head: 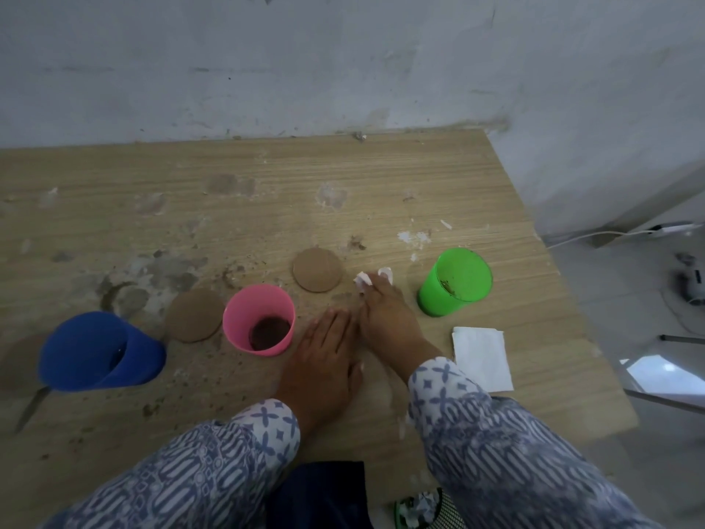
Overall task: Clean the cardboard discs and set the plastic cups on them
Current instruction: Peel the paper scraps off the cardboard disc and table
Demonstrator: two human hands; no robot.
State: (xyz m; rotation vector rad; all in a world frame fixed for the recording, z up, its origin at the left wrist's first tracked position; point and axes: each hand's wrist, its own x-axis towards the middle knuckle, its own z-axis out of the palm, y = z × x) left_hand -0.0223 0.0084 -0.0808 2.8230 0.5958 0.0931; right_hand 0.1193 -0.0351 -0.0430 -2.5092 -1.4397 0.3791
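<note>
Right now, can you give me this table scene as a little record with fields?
Cups: blue cup, pink cup, green cup, standing open side up
Discs: far disc and near disc, both bare
Left hand: flat on the table
Right hand: pinches a crumpled tissue beside the far disc
Spare: folded tissue by the right sleeve

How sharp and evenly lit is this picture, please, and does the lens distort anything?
Head view: soft, even light, faint shadows, no glare; blue cup smeared and stretched near the left edge; green cup fairly crisp; sleeves blurred; tissue wad in the right hand washed out.
</note>
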